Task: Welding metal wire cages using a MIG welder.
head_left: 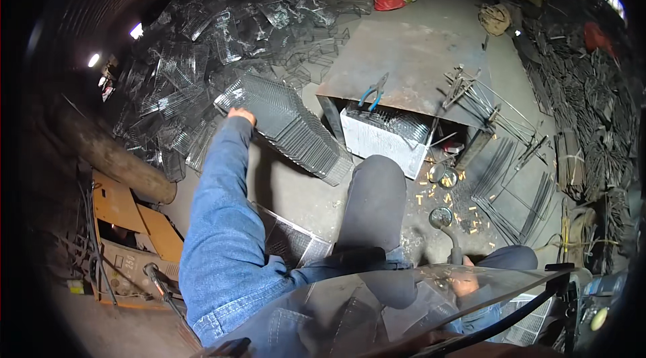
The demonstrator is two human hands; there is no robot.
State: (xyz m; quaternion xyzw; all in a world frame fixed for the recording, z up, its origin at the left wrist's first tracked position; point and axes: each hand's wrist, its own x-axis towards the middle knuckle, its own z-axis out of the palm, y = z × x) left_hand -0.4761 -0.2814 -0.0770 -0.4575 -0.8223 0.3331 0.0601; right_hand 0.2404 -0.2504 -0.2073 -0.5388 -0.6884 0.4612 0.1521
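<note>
Dozens of wire grids lean in one stack on the floor left of the steel table, and the left hand reaches to its upper corner; whether the fingers close on it I cannot tell. That wire looks stiff, springy and heavy in bulk, so the outer edge seems the best hold. Right hand sits behind a clear visor, its grip unreadable.

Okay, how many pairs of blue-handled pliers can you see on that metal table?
1: the blue-handled pliers lie near the front edge of the metal table. Others may be hidden in the clutter.
</note>
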